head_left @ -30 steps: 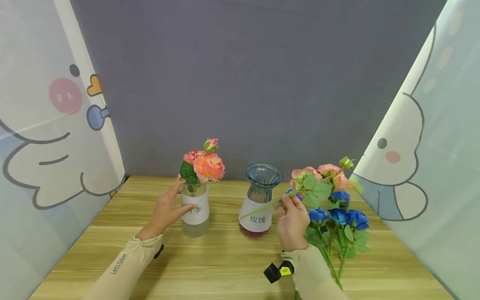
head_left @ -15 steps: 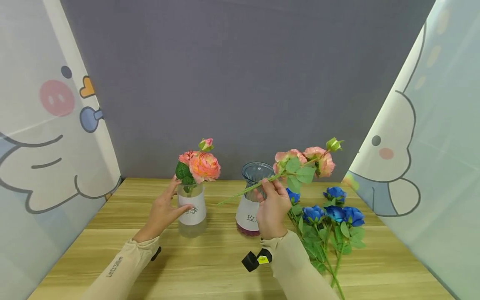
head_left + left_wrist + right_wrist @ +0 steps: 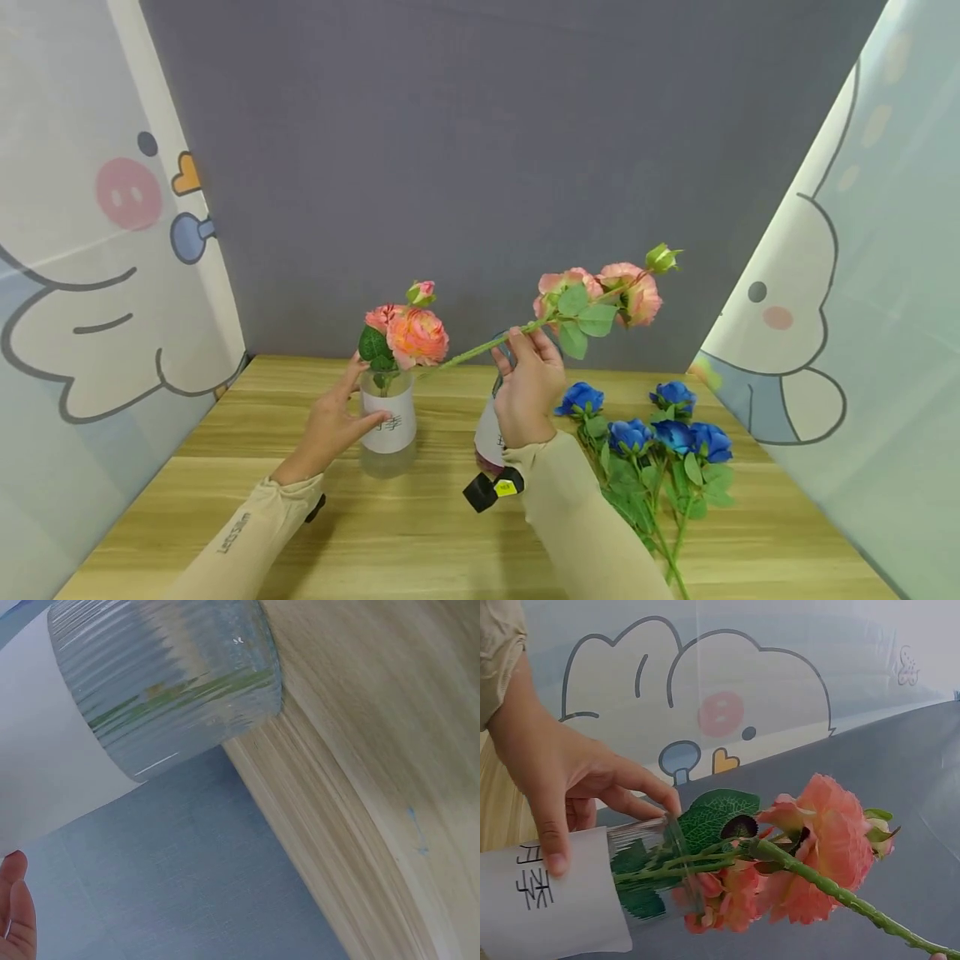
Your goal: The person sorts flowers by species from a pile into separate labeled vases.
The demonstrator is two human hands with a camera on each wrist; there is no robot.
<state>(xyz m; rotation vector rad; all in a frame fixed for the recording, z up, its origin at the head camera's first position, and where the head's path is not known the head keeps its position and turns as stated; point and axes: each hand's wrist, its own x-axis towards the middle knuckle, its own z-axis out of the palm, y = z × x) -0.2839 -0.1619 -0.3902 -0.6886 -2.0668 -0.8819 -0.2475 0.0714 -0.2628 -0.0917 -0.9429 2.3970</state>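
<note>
The right hand (image 3: 528, 396) is pinching a pale-pink flower spray (image 3: 573, 300) by its green stem (image 3: 480, 349), right of centre.
The stem is slanting down-left toward the clear glass vase (image 3: 393, 440) the left hand (image 3: 333, 421) is gripping, centre-left; whether its tip is touching cannot be told. The right hand is hiding most of a bluish glass vase (image 3: 489, 429).

The left sleeve (image 3: 262, 523) bears what looks like "Lets Slim", the white label (image 3: 570, 915) on the glass jar (image 3: 386, 465) shows 季 beside another character, and the yellow sticker (image 3: 507, 487) at the right wrist is too small to read.
</note>
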